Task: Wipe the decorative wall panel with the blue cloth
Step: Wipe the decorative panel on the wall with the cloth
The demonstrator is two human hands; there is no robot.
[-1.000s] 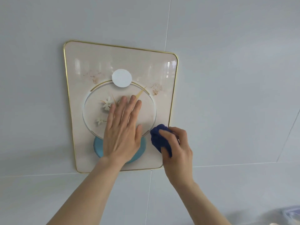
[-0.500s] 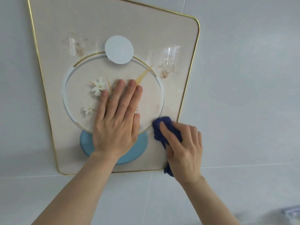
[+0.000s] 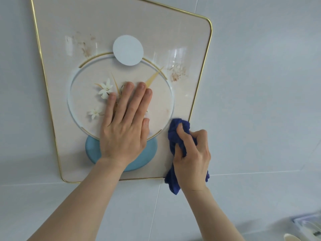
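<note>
Currently wiping: right hand [image 3: 192, 153] clenched on blue cloth [image 3: 175, 136] at decorative wall panel [image 3: 156, 32] lower right. Left hand [image 3: 125, 122] flat, open, bracing panel centre. Next, likely: brown smears [image 3: 177, 73] above cloth.

I judge this a home interior, likely kitchen or bathroom: pale grey wall tiles [image 3: 260, 84] with thin joints, and a framed decorative panel [image 3: 121, 23] mounted there.

No legible text or numbers, perhaps owing to blur, on the wall panel [image 3: 182, 40].
</note>
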